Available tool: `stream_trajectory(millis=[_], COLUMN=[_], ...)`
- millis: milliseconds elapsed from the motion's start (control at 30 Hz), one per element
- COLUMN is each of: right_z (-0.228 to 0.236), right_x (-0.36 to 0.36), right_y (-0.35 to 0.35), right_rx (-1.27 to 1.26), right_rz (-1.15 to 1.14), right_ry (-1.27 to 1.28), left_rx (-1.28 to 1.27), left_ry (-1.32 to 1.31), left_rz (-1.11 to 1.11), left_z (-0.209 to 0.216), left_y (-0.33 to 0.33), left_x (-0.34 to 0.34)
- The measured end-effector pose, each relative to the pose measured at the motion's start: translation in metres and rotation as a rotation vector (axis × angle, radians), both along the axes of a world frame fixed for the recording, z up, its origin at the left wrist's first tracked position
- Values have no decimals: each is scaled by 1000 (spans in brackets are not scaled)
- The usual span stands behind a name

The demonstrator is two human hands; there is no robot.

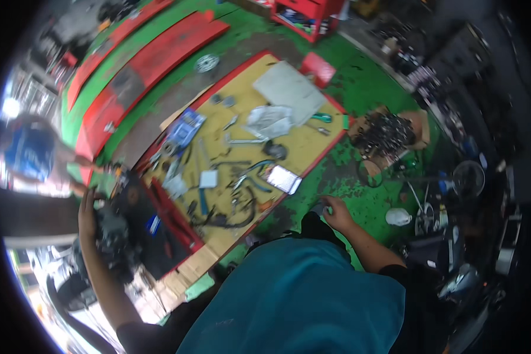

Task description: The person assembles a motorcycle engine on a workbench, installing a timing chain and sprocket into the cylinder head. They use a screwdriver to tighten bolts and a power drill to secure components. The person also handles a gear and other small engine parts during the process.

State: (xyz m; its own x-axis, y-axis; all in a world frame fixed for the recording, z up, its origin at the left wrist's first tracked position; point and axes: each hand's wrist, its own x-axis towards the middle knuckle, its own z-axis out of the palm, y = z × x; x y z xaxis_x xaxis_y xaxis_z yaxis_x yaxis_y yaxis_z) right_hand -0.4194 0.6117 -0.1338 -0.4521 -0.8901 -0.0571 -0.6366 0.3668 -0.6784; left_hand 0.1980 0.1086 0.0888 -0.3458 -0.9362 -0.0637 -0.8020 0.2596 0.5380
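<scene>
Dark machinery (115,236) stands left of the yellow-topped table (305,147) in the head view, near our left hand (87,218), whose fingers stretch straight, gripping nothing. Our right hand (336,213) curls partly, near the bright-screened phone (283,179) at the table's edge; we cannot tell whether its fingers hold anything.

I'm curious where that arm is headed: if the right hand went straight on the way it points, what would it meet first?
The right hand would likely meet the white phone-like slab by the table edge, though depth is unclear: it could pass above.
</scene>
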Motion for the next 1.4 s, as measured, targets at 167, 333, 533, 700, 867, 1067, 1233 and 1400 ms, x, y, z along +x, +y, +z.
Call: stream_trajectory(millis=[167, 333, 533, 700, 867, 1067, 1233, 1400], right_z=[-31, -33, 11, 138, 179, 45, -66, -99], right_x=[-92, -206, -428, -582, -658, -790, -908, -942], right_y=[147, 244, 211, -2, -171, -174, -38, -86], right_rx=[42, 84, -37, -250, -259, 32, 427, 718], right_rz=[-621, -833, -685, -257, 105, 143, -444, -564], right_ry=[-162, -198, 167, 341, 396, 262, -46, -362], left_rx=[173, -281, -179, 13, -55, -135, 145, 117], left_ry=[-80, 397, 338, 417, 459, 370, 329, 324], left_rz=[277, 278, 62, 44, 47, 159, 236, 422], left_z=[12, -8, -126, -175, -217, -236, -239, -197], left_y=[-35, -18, 77, 176, 169, 93, 86, 59], left_x=[5, -143, -449, -665, -799, -943, -990, -1014])
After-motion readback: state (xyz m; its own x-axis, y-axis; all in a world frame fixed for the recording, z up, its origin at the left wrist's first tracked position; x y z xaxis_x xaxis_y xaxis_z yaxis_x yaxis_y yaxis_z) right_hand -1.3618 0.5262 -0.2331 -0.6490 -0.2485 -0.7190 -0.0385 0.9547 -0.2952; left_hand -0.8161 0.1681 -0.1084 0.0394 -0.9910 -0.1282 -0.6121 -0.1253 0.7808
